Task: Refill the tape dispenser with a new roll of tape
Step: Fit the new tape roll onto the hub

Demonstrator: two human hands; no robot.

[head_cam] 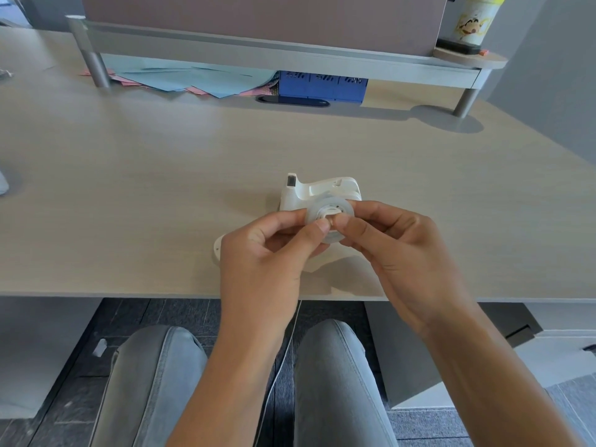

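Observation:
A clear roll of tape [322,210] with a white hub in its centre is held just above the desk by both hands. My left hand [271,250] pinches its left and lower side, thumb at the hub. My right hand [393,250] grips the right side, thumb pressed beside the left thumb. Right behind the roll, a white tape dispenser [322,188] stands on the desk with its cutter at the upper left. A white part [217,251] lies on the desk under my left hand, mostly hidden.
The pale wooden desk [161,188] ends at its front edge just below my hands. At the back, a raised grey shelf [290,56] covers blue and pink papers [180,79] and a blue box [322,87]. A yellow-lidded cup [474,21] stands on the shelf's right end.

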